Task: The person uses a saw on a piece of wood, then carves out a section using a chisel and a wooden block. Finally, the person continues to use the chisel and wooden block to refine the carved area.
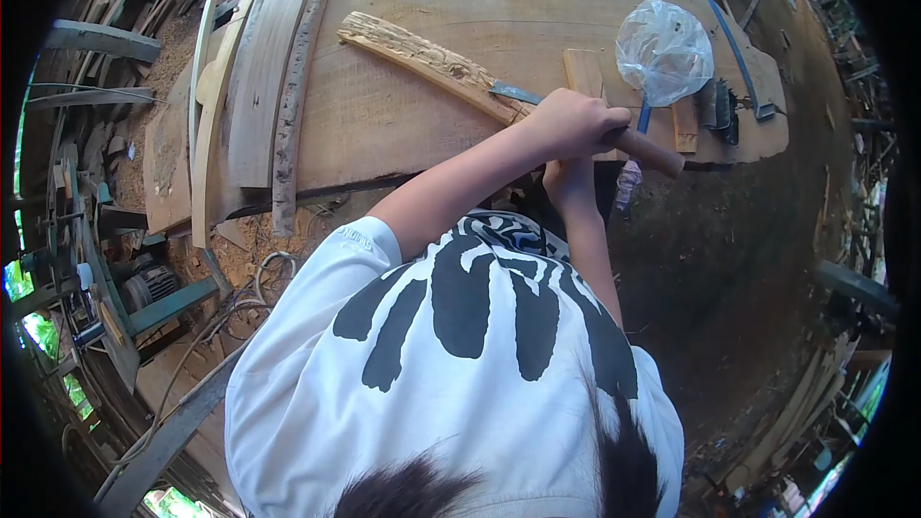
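Observation:
My left hand (578, 125) is closed around a chisel with a round wooden handle (654, 151) and a flat metal blade (515, 93). The handle's butt sticks out to the right of my fist. The blade lies against a wooden strip (422, 62) whose upper face is rough and pitted; that strip runs diagonally across the bench, its near end under my left forearm. Just below my left fist is my right hand (570, 179), at the bench's near edge. Its fingers are hidden, so what it holds cannot be made out.
The thick slab bench (413, 0) carries long boards (269, 77) at left. On the right are a wood block (583, 72), a clear plastic bag (664, 51), a brush (721, 113) and a blue metal bar (739, 48). Timber and a motor (153, 286) stand at the left.

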Demonstrator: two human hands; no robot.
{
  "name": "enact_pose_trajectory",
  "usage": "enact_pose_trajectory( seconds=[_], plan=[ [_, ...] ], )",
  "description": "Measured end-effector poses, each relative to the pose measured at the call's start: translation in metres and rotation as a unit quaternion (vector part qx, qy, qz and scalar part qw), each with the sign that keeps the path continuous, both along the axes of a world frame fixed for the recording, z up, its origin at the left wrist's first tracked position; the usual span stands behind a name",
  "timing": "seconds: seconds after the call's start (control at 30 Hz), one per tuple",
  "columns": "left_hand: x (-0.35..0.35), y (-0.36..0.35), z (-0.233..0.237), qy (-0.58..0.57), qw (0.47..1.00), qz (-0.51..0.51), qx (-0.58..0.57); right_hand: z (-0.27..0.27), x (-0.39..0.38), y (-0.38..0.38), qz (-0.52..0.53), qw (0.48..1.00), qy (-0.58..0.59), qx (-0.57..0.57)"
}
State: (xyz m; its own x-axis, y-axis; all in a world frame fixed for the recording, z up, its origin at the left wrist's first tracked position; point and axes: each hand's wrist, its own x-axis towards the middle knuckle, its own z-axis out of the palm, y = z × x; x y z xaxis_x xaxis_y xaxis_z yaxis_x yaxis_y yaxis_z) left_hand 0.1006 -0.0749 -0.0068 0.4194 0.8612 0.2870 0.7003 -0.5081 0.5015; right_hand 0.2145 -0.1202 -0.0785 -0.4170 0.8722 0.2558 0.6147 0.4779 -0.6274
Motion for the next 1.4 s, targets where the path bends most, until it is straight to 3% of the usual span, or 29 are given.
enact_pose_trajectory(
  seconds=[0.03,0.1,0.13,0.2,0.27,0.33,0.37,0.5,0.6,0.67,0.73,0.77,0.8,0.83,0.87,0.93,1.0,1.2,1.23,1.27,1.33,1.37,1.4],
  plan=[
    [-0.001,0.002,0.000,-0.009,1.000,-0.002,-0.002,0.014,0.000,0.000,0.000,1.000,-0.001,0.000],
    [-0.003,0.008,-0.001,-0.019,1.000,-0.005,-0.002,0.048,0.008,0.003,0.016,0.984,-0.069,-0.166],
    [-0.005,0.011,-0.002,-0.026,1.000,0.003,-0.007,0.057,0.014,0.001,0.014,0.984,-0.070,-0.165],
    [-0.009,0.015,-0.003,-0.037,0.999,0.008,-0.010,0.069,0.028,0.000,-0.039,0.989,0.059,-0.132],
    [-0.018,0.015,-0.003,-0.007,1.000,0.011,-0.020,0.055,0.039,0.004,-0.076,0.988,0.048,-0.124],
    [-0.018,0.014,-0.005,0.008,0.999,0.017,-0.046,0.056,0.031,0.005,-0.155,0.980,-0.123,0.023],
    [-0.019,0.014,-0.006,0.002,0.999,0.014,-0.042,0.061,0.028,0.007,-0.163,0.968,-0.168,-0.094],
    [-0.021,0.010,-0.007,-0.011,0.999,0.006,-0.035,0.044,0.029,0.016,-0.201,0.950,-0.237,-0.032],
    [-0.024,0.010,-0.004,-0.041,0.999,0.005,-0.019,0.038,0.046,0.023,-0.122,0.967,-0.222,0.001],
    [-0.026,0.011,-0.005,-0.047,0.999,0.009,-0.016,0.060,0.052,0.011,-0.210,0.962,-0.094,-0.150],
    [-0.025,0.013,-0.007,-0.057,0.998,0.011,-0.015,0.074,0.064,-0.007,-0.198,0.969,-0.072,-0.127],
    [-0.024,0.014,-0.007,-0.051,0.998,0.012,-0.025,0.083,0.068,-0.014,-0.228,0.942,0.074,-0.234],
    [-0.025,0.013,-0.007,-0.045,0.998,0.014,-0.036,0.087,0.072,-0.023,-0.252,0.881,0.219,-0.334],
    [-0.025,0.012,-0.007,-0.045,0.998,0.012,-0.038,0.082,0.084,-0.029,-0.229,0.833,0.347,-0.365],
    [-0.026,0.011,-0.006,-0.039,0.998,0.007,-0.048,0.082,0.089,-0.035,-0.232,0.832,0.347,-0.366],
    [-0.024,0.009,-0.008,-0.034,0.998,-0.004,-0.059,0.091,0.095,-0.045,-0.125,0.753,0.542,-0.351],
    [-0.023,0.008,-0.011,-0.013,0.998,-0.012,-0.067,0.094,0.095,-0.055,-0.135,0.746,0.559,-0.336],
    [-0.021,0.009,-0.016,-0.002,0.998,-0.012,-0.062,0.090,0.108,-0.072,-0.253,0.609,0.731,-0.174],
    [-0.018,0.008,-0.016,-0.005,0.998,-0.013,-0.061,0.096,0.089,-0.071,-0.320,0.650,0.672,-0.156],
    [-0.018,0.008,-0.016,-0.007,0.998,-0.013,-0.063,0.086,0.082,-0.073,-0.321,0.701,0.612,-0.177],
    [-0.021,0.009,-0.016,-0.007,0.998,-0.001,-0.064,0.115,0.066,-0.073,-0.253,0.790,0.455,-0.323],
    [-0.021,0.008,-0.016,-0.004,0.997,-0.003,-0.071,0.128,0.068,-0.073,-0.236,0.744,0.518,-0.349],
    [-0.023,0.009,-0.015,-0.001,0.997,-0.002,-0.076,0.128,0.074,-0.075,-0.240,0.753,0.527,-0.313]
  ],
)
